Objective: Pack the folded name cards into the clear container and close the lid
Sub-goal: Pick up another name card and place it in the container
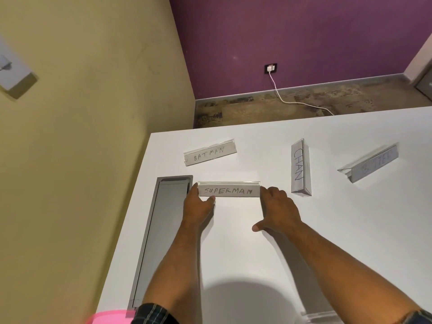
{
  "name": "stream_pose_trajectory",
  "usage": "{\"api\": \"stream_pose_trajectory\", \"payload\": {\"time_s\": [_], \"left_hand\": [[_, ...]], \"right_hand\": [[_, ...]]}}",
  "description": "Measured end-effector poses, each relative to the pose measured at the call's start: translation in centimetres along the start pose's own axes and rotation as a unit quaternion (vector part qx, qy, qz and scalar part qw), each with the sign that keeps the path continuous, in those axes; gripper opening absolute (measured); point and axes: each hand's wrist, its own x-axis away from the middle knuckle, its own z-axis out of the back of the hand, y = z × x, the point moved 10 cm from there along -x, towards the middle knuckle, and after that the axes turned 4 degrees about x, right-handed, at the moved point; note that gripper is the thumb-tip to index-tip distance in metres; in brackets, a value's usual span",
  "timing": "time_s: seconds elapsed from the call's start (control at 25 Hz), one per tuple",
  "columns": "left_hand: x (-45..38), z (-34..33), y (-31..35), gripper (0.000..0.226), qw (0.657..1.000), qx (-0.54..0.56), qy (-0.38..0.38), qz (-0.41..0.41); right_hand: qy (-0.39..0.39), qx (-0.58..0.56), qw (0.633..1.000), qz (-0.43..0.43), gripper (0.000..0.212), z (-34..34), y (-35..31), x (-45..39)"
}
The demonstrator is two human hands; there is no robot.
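Observation:
On the white table (350, 230) stand several tent-shaped name cards in clear holders. The SUPERMAN card (229, 190) is nearest me. My left hand (198, 203) grips its left end, thumb on the front face. My right hand (278, 210) touches its right end with the fingertips, thumb spread out on the table. The BATMAN card (210, 153) sits behind it. The CHAN card (300, 168) lies turned lengthwise to the right. A fourth card (371, 166) with unclear writing stands angled at the far right. No clear container shows itself for certain.
A grey recessed cable tray (161, 235) runs along the table's left edge. A clear plastic piece (320, 316) pokes in at the bottom edge. Something pink (109, 318) sits at the bottom left. Beyond the table are floor, a wall socket (270, 68) and a white cable.

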Motion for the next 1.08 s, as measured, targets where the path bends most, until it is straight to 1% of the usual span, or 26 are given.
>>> {"api": "stream_pose_trajectory", "payload": {"time_s": [0.04,0.12,0.2,0.28,0.36,0.44,0.56,0.64,0.72,0.76,0.88,0.96,1.0,1.08], "left_hand": [[0.2,0.4,0.5,0.042,1.000,-0.006,0.020,-0.008],[1.1,1.6,1.6,0.030,0.997,-0.047,0.067,-0.016],[2.6,2.6,2.1,0.025,0.991,-0.091,0.098,-0.001],[4.2,3.4,1.6,0.023,0.989,-0.097,0.104,0.030],[5.6,3.7,1.1,0.024,0.991,-0.098,0.083,0.044],[7.3,3.5,0.8,0.027,0.995,-0.080,0.042,0.050],[11.1,2.4,1.0,0.039,0.997,-0.010,-0.025,0.068],[14.0,1.5,2.4,0.049,0.997,-0.020,-0.054,0.054],[16.6,0.8,4.0,0.059,0.996,-0.060,-0.068,0.027],[17.9,0.4,4.9,0.062,0.994,-0.073,-0.078,0.015],[21.3,-1.4,7.1,0.057,0.988,-0.092,-0.125,-0.018],[23.2,-2.5,8.9,0.054,0.977,-0.142,-0.151,-0.046],[24.0,-3.0,9.6,0.053,0.970,-0.165,-0.169,-0.049],[25.9,-4.4,10.4,0.052,0.955,-0.182,-0.233,-0.009]], "right_hand": [[0.006,-0.004,1.000,0.006,0.119,0.0,0.0,0.1],[0.019,-0.027,0.999,0.008,0.107,-0.1,0.1,0.8],[0.029,-0.051,0.998,0.009,0.095,0.0,-0.1,1.7],[0.039,-0.070,0.996,0.030,0.078,0.7,-0.4,3.0],[0.062,-0.139,0.987,0.042,0.058,2.5,0.0,4.5],[0.093,-0.207,0.973,0.047,0.041,4.8,1.1,6.5],[0.143,-0.185,0.964,0.126,0.026,7.9,1.5,10.0],[0.173,-0.145,0.954,0.198,0.018,9.7,1.6,13.0],[0.212,-0.091,0.940,0.251,0.015,10.8,2.4,16.1],[0.220,-0.076,0.937,0.260,0.017,11.2,3.3,17.5],[0.248,-0.079,0.931,0.258,0.022,12.3,6.4,21.0],[0.250,-0.096,0.924,0.275,0.023,13.0,8.3,23.1],[0.244,-0.099,0.920,0.290,0.024,13.3,9.1,24.0],[0.226,-0.097,0.915,0.319,0.027,13.7,10.7,25.4]]}}
